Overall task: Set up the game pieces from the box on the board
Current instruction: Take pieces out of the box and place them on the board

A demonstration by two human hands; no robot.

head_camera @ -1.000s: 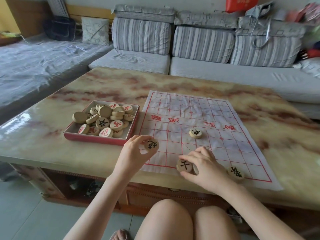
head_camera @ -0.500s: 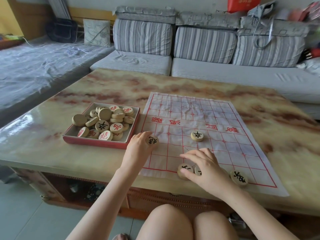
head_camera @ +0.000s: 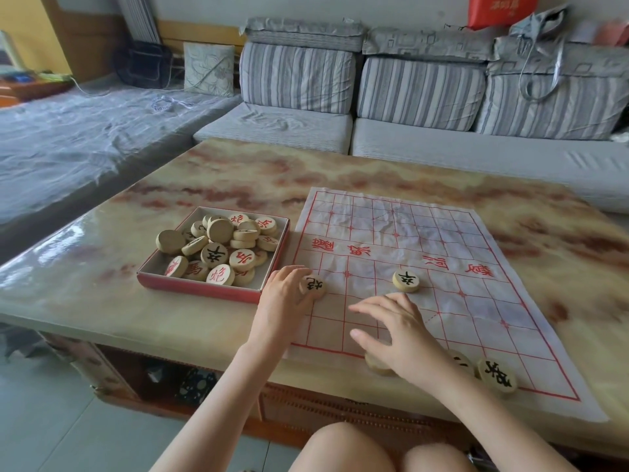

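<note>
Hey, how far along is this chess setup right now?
Early. Done: a lone piece sits mid-board, and edge pieces line the board's near side. In hand: the left hand pinches a black-marked piece; the right hand is open over the edge pieces. Left: the box holds most pieces.

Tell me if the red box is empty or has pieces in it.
Not empty: the red box holds a heap of round wooden pieces, some stacked on others.

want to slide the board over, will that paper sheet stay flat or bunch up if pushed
Probably floppy: the board is a thin, creased sheet. Pushed from one edge it would likely bunch rather than move whole. The glossy table may let it slip.
</note>
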